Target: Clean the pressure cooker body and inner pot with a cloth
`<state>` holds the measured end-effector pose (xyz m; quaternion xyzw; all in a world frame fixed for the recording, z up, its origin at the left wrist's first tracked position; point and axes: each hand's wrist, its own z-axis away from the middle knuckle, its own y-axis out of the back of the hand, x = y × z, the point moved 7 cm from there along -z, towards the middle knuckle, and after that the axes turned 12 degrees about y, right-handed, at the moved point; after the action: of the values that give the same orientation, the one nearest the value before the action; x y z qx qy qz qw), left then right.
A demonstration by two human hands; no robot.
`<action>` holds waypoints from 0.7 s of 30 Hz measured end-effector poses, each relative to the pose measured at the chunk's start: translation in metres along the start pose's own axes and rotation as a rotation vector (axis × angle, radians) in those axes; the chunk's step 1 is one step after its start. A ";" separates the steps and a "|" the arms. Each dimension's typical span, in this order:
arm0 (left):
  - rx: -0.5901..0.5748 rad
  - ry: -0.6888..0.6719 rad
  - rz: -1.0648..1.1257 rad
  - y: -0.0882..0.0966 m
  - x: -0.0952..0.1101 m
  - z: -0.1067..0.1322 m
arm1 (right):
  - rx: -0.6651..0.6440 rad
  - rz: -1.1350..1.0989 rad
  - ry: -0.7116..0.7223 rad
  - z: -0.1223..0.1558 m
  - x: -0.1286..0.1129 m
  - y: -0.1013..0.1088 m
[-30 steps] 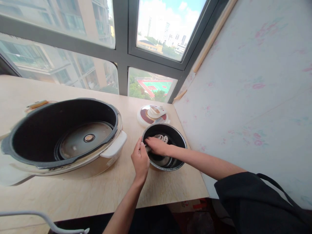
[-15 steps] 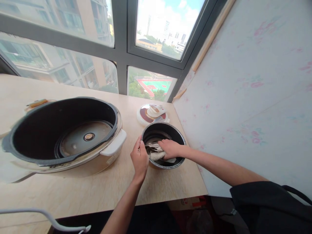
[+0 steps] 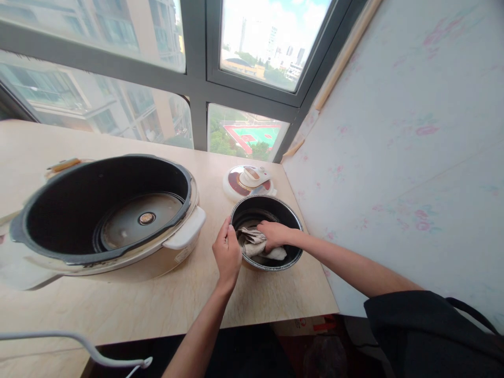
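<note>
A dark inner pot (image 3: 289,220) with a speckled rim stands on the counter near the wall. My left hand (image 3: 227,254) grips its left rim, thumb on the near side and fingers along the outer wall. Inside the pot, my right hand (image 3: 274,235) presses down on a crumpled greyish-white cloth (image 3: 254,244), its fingertips partly hidden in the folds. Left of the pot sits the large cooker body (image 3: 137,265), its black inside bare with a round heating plate (image 3: 126,223) at the bottom. Just behind the pot lies a round lid (image 3: 250,181) with a white handle.
The light wooden counter (image 3: 236,310) runs along grey-framed windows (image 3: 197,89). A wall with floral paper (image 3: 394,184) closes off the right side. A grey cord (image 3: 79,338) crosses the front left corner. Items in shadow lie below the counter edge.
My right hand and the cloth have shifted slightly inside the pot, with more of the cloth showing below the hand. My left hand keeps its hold on the rim. The camera view has moved a little.
</note>
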<state>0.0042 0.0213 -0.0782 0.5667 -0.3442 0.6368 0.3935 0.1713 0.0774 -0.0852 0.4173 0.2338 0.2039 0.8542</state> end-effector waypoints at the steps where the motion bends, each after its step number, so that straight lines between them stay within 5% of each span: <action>1: 0.001 -0.001 0.000 0.000 0.000 0.000 | 0.003 -0.024 -0.014 0.000 0.002 0.000; 12: -0.009 0.001 -0.021 0.001 0.002 0.001 | 0.173 -0.249 -0.084 0.013 0.004 0.008; 17: -0.037 -0.028 -0.073 0.002 0.003 0.000 | 0.599 -0.756 -0.082 0.052 0.019 0.028; 21: -0.049 -0.163 -0.201 0.002 0.010 0.000 | 0.941 -1.235 -0.057 0.099 0.022 0.019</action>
<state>0.0014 0.0216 -0.0686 0.6382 -0.3321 0.5375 0.4398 0.2425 0.0390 -0.0212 0.5353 0.4639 -0.4406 0.5514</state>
